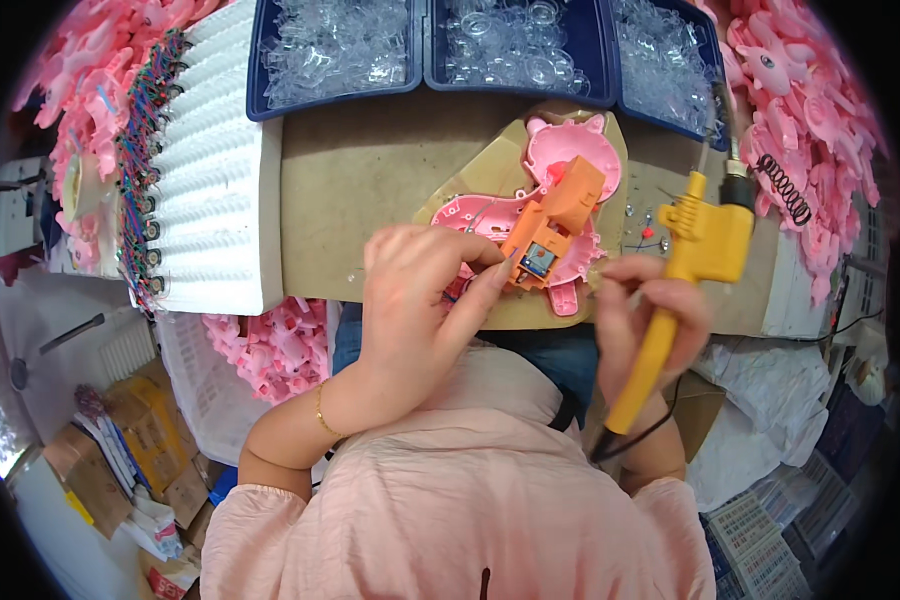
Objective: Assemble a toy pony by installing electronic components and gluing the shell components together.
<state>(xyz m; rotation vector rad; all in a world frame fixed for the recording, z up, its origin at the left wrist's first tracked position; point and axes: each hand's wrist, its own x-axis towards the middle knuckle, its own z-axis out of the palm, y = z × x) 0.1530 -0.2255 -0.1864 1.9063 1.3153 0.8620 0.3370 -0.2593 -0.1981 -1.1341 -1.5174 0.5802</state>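
A pink plastic toy shell half (575,145) lies on a tan board (490,165) in front of me. An orange plastic housing (575,195) sits in the shell, with a small blue-and-metal part (539,259) in its opening. My left hand (425,285) is at the housing's left side, thumb and forefinger closed on its edge. A yellow soldering gun (705,240) slants across my right hand (650,310), its metal end upward, its black cable downward. The right fingers are curled by its handle, thumb and forefinger drawn together; anything small between them cannot be made out.
Blue bins (422,50) of clear plastic parts line the back. A white foam tray (220,170) with wired parts (142,200) stands left. Pink shells heap at far right (815,110) and in a crate (195,375). A black coil spring (785,190) stands right.
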